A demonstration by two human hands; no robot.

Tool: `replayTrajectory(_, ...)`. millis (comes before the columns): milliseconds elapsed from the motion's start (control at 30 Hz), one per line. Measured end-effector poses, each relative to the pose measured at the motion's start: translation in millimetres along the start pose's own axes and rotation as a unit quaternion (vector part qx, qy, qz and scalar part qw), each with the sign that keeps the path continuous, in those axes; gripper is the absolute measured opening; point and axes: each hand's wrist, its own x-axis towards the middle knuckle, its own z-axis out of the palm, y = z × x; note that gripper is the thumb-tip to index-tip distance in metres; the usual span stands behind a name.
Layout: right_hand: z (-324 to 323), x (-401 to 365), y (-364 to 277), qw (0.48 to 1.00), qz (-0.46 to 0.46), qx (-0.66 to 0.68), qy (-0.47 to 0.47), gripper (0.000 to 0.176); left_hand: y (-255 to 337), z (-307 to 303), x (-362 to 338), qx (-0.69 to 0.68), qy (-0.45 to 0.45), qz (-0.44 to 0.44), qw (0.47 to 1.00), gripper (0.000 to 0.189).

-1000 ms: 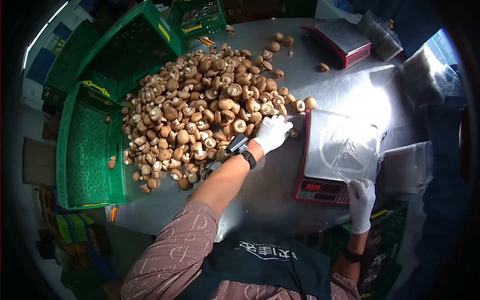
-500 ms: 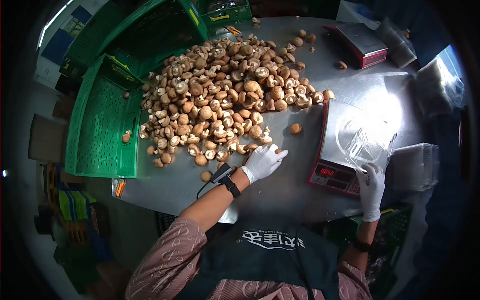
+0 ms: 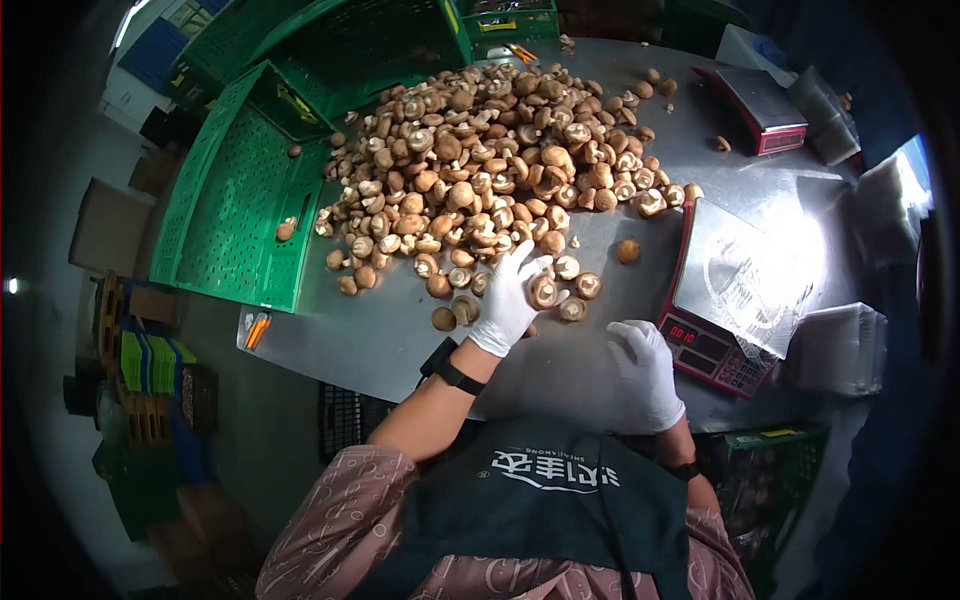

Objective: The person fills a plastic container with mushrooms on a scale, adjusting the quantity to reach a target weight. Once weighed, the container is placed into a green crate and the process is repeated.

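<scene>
Item: mushrooms [image 3: 480, 170], heaped at 12 o'clock on tabletop [image 3: 350, 345]; I log left hand [image 3: 510, 295] curled over near-edge ones; right hand [image 3: 648, 370] spread, empty, at 5 o'clock; tray [image 3: 745, 275] on scale [image 3: 705, 345] looks unfilled; the heap is barely dented, I judge.

- produce sorting and packing room, not a home kitchen
- big stainless table [image 3: 400, 340] with a loose mushroom heap [image 3: 480, 150] lying straight on it
- green plastic crates [image 3: 230, 210] along the table edge
- two red digital scales: near scale [image 3: 715, 350], far scale [image 3: 765, 105]
- stack of clear punnets [image 3: 835, 345] beside the near scale
- white gloves on left hand [image 3: 510, 295] and right hand [image 3: 650, 370], printed apron [image 3: 550, 490]
</scene>
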Motion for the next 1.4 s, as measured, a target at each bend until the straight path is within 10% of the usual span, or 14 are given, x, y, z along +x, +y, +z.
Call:
replayTrajectory(267,54.3,10.0,-0.1,0.996,-0.021,0.046,-0.079,0.019,-8.6,-51.5,-65.6,0.097,-0.021,0.042,0.994,0.061)
replayTrajectory(333,58.2,13.9,0.6,0.994,-0.025,0.048,-0.090,0.019,1.7,-45.9,-96.8,0.449,0.045,0.181,0.874,0.067)
replayTrajectory(600,76.8,24.9,3.5,0.990,-0.042,0.055,-0.122,0.017,12.6,-99.5,-156.9,0.552,0.136,0.229,0.790,0.079)
replayTrajectory(733,76.4,39.1,18.4,1.000,0.000,0.001,0.007,0.016,26.5,-129.5,-193.7,0.566,0.276,0.185,0.755,0.060)
replayTrajectory(833,81.4,64.3,61.8,0.979,0.022,-0.115,0.170,0.033,45.9,-189.4,-237.7,0.756,0.374,0.195,0.501,0.055)
replayTrajectory(933,91.6,93.6,100.0,0.958,0.087,-0.186,0.199,0.047,49.3,-252.5,-275.6,0.774,0.492,-0.015,0.399,0.063)
replayTrajectory(1000,98.6,110.0,118.3,0.946,0.155,-0.176,0.223,0.048,47.1,-270.1,-280.9,0.785,0.491,0.007,0.378,0.061)
replayTrajectory(1267,118.7,97.4,106.2,0.996,0.058,-0.026,0.069,0.035,25.3,-139.4,-163.1,0.681,0.245,0.235,0.649,0.044)
replayTrajectory(1400,133.8,84.6,81.5,0.998,-0.017,0.053,0.001,0.042,11.6,-73.2,-94.6,0.705,0.059,0.245,0.663,0.066)
